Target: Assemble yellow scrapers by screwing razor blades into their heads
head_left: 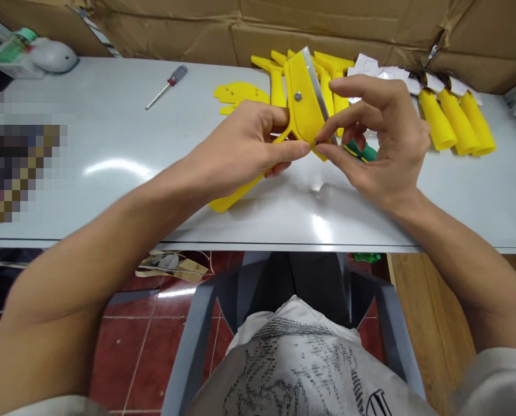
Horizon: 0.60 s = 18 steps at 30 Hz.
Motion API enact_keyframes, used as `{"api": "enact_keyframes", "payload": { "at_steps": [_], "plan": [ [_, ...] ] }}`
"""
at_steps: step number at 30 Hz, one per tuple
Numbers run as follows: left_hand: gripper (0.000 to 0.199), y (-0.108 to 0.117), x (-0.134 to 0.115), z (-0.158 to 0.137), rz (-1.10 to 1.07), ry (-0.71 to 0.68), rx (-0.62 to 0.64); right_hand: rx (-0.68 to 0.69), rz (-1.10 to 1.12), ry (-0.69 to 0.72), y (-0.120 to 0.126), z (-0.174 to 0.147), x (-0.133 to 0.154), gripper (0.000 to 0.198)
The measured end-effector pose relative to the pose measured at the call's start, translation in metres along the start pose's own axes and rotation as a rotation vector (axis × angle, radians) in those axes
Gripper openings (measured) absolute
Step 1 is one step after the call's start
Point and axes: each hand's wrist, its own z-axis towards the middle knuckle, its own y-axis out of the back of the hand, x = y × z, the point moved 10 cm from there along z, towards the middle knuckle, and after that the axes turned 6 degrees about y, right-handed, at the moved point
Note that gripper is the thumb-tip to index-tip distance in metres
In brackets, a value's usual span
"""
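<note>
My left hand (pixel 262 138) is closed around a yellow plastic scraper (pixel 305 107), just below its head. The scraper is tilted, with its handle pointing down to the left and a metal blade (pixel 316 81) along the head's right edge. One bolt (pixel 298 96) shows in the upper part of the head. My right hand (pixel 379 133) pinches a tiny dark screw-like piece (pixel 317 143) between thumb and forefinger at the head's lower corner. The other fingers of that hand are curled loosely. Partly hidden behind it lies a green-handled tool (pixel 360 151).
Behind the scraper lie several yellow scraper bodies (pixel 277 81) and loose yellow plates (pixel 240 92). Yellow handles (pixel 457 121) with white card sleeves lie at the right. A screwdriver (pixel 169 85) rests at back left on the white table (pixel 110 127). Cardboard (pixel 284 29) lines the back edge.
</note>
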Motion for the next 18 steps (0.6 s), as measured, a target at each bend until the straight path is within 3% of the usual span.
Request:
{"api": "enact_keyframes", "payload": {
  "at_steps": [11, 18],
  "plan": [
    [0.029, -0.0010, 0.0067, 0.0017, -0.066, 0.009, -0.008, -0.052, 0.016, 0.049, -0.0001, -0.0020, 0.0030, 0.043],
    [0.033, 0.0006, -0.0031, -0.0009, -0.043, -0.040, -0.021, -0.033, 0.014, 0.080, 0.0006, -0.0010, 0.0099, 0.042]
  ]
}}
